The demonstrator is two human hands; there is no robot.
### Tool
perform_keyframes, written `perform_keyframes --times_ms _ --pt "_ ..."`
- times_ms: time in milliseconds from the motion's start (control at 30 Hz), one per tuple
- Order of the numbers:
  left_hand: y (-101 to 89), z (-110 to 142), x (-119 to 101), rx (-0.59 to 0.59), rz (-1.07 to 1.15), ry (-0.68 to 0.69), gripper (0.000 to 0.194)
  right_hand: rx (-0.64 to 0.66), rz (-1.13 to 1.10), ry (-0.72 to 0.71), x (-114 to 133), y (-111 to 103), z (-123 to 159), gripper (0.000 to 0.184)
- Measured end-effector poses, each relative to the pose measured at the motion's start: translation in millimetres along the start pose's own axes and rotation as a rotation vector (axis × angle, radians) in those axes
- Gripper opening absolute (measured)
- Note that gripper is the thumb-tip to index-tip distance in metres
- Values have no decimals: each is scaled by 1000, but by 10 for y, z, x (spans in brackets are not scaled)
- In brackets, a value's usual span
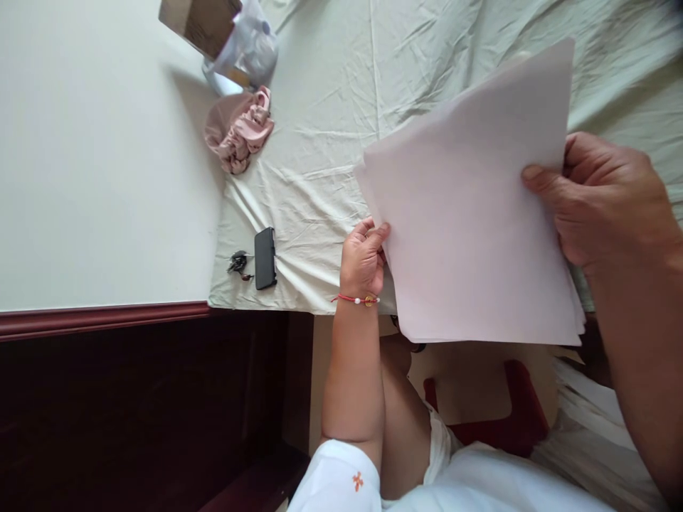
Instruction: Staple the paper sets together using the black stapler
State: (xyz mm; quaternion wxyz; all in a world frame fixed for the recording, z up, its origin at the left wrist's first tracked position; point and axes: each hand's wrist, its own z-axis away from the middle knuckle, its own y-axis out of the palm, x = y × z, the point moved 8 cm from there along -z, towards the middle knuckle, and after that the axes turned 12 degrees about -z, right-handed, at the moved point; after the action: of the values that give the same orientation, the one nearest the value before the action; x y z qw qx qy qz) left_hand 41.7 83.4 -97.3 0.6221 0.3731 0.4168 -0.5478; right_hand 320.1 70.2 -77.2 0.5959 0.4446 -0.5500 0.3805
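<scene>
A stack of white paper sheets point(469, 206) is held up in front of me, over the near edge of the cloth-covered table. My left hand point(364, 256), with a red beaded string at the wrist, pinches the stack's left edge between thumb and fingers. On the opposite side my right hand point(608, 192) grips the right edge, its thumb flat on the top sheet and the fingers behind. The sheets' corners are slightly fanned at the left and at the lower right. No marks show on the top sheet.
A pale green cloth point(320, 171) with wrinkles covers the table. Toward the left lie a black phone point(265, 258), a coiled dark cable point(238, 263) and a pink bunched fabric item point(239, 131). Behind them stand a cardboard box point(205, 25) and a clear plastic bag point(253, 46).
</scene>
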Motion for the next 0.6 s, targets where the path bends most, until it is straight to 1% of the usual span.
perform_keyframes --times_ms 67,100,133,167,200,233,267,300,333,367,400,467,500,533,567,600 --pt "-90 -55 -8 -48 0 41 20 -88 62 -126 103 -76 13 34" --pt "-157 -80 -15 -95 7 66 18 -142 75 -216 203 -126 36 36" --pt "-229 -100 -25 -148 16 92 16 -165 67 -311 321 -153 70 34" --pt "-292 -116 -31 -191 25 109 16 -131 25 -361 412 -140 103 29" --pt "-341 -129 -36 -220 34 120 16 -37 -73 -345 457 -82 132 21" --pt "-372 -138 -39 -235 42 124 17 199 -180 -231 434 110 185 14" --pt "-385 -144 -41 -237 48 124 18 538 -214 -63 363 406 354 17" --pt "-383 -146 -44 -229 50 122 18 983 -106 131 227 730 726 24" --pt "-370 -145 -48 -218 49 120 19 1403 75 254 78 914 1201 30" --pt "-353 -139 -52 -209 45 118 19 1714 318 276 -84 975 1614 32" --pt "-334 -131 -57 -203 39 117 20 1845 436 290 -211 1031 1890 29" --pt "-302 -113 -68 -200 34 117 19 1953 588 330 -441 1146 2275 26" --pt "-290 -105 -74 -200 37 118 19 1964 627 332 -516 1196 2379 29" --pt "-280 -97 -80 -200 44 120 19 1923 638 303 -545 1249 2392 43" --pt "-272 -91 -85 -198 52 121 19 1887 614 280 -528 1277 2357 56" --pt "-264 -86 -87 -196 63 119 20 1831 570 255 -471 1285 2257 64"
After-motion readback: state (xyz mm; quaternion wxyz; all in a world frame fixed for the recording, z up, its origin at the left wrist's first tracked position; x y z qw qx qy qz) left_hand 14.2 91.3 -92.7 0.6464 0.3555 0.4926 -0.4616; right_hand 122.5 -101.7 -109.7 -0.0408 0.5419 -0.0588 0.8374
